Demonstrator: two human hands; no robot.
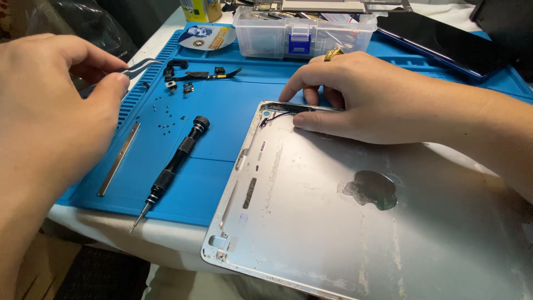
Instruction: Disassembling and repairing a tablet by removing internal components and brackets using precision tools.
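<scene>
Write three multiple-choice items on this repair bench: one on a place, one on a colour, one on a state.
1. Where does the black screwdriver lie?
A. On the work mat
B. Inside the silver tablet shell
C. In the clear plastic box

2. What colour is the work mat?
A. Green
B. Blue
C. Grey

3. What is the left hand doing?
A. Lying flat and empty
B. Gripping the screwdriver
C. Pinching metal tweezers

Answers: 1 A, it rests on the mat left of the tablet shell. 2 B, the mat is plainly blue. 3 C, the tweezers sit between thumb and fingers.

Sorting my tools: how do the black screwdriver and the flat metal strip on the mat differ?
The black screwdriver is round, knurled and dark with a fine tip; the metal strip is flat, plain and silvery. The screwdriver's tip overhangs the blue mat; the strip lies wholly on it. Both lie untouched, slanting alike.
</scene>
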